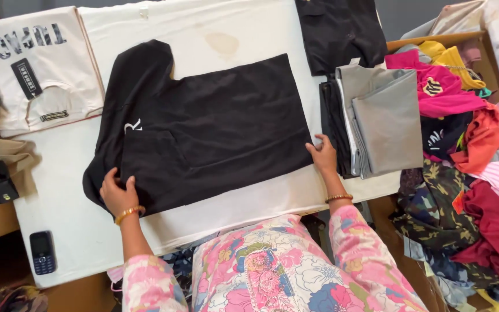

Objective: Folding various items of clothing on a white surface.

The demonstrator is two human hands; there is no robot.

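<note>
left hand [116, 195]: flat on black shirt [203, 127] collar end, grip wide, holding nothing
right hand [323, 155]: flat on the shirt's hem corner, grip wide
risk: shirt could bunch if palms dragged unevenly

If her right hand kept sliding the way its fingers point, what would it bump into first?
The right hand points up and slightly right, so it would probably meet the folded dark and grey clothes stack first; it lies just beyond the fingertips.

Your left hand [118, 193] rests on the shirt's [203, 127] near left corner | your right hand [323, 155] on its near right edge | folded stack [376, 121] just right | phone [43, 252] near left on table [70, 202]
</note>
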